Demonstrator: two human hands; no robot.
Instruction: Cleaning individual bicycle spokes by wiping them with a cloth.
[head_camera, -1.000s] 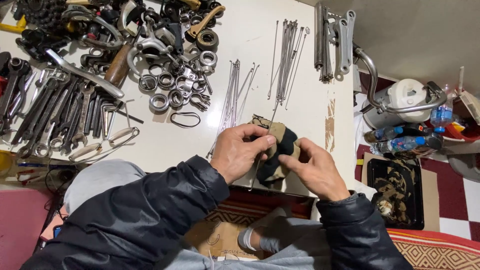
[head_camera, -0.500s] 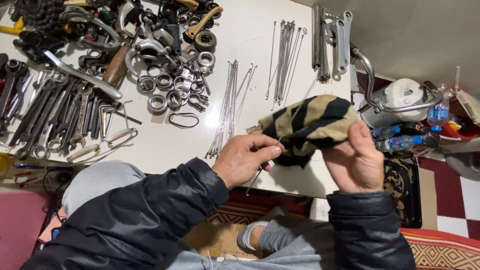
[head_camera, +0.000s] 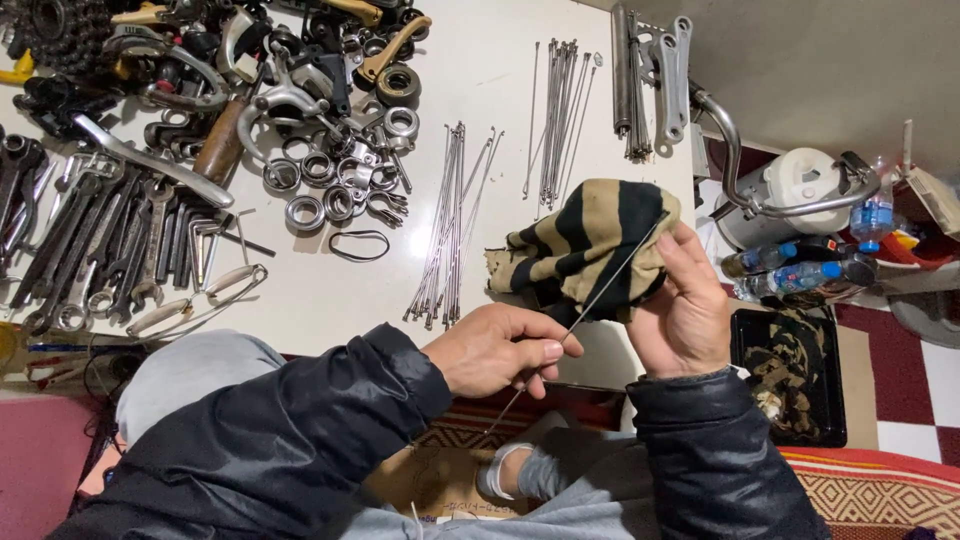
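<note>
Head view: my hands over the white counter (head_camera: 300, 300).
Left hand (head_camera: 500, 350): fingers closed, pinching a thin metal rod (head_camera: 590, 305).
Right hand (head_camera: 685, 310): closed on a striped rag (head_camera: 585, 240), wrapped around the rod.

My bench, bicycle repair workshop. White worktable (head_camera: 500, 90) crowded: row of wrenches (head_camera: 70, 260) at left, heap of brake arms and levers (head_camera: 250, 70), loose bearing rings (head_camera: 320, 190), sprocket cluster (head_camera: 60, 30) in corner. Bundles of wheel spokes (head_camera: 450, 230) laid out in rows, crank arms (head_camera: 665, 70) alongside. Greasy parts tray (head_camera: 790, 375) at right.
</note>
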